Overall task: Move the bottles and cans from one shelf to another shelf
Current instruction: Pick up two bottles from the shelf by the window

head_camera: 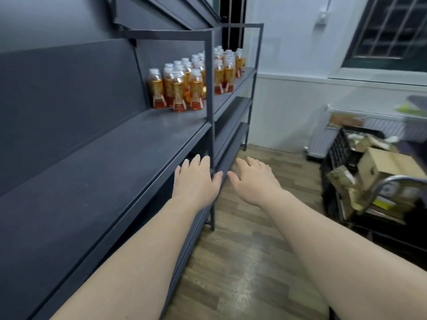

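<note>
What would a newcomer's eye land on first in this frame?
First the cluster of orange bottles with white caps, standing upright at the far end of the dark grey shelf, with more of them past the upright post. Next come the two bare arms reaching forward: the left hand and right hand are spread open and empty, near the shelf's front edge. Cardboard boxes are piled at the right.

I read the scene as evenly lit by cool indoor light. The window (pixel 392 31) is dark. A soft patch of glare lies on the wooden floor (pixel 251 271). The dark shelf (pixel 92 172) shows low contrast. The cardboard boxes (pixel 381 167) at right are smeared by blur. Straight rails bow toward the frame edges.
</note>
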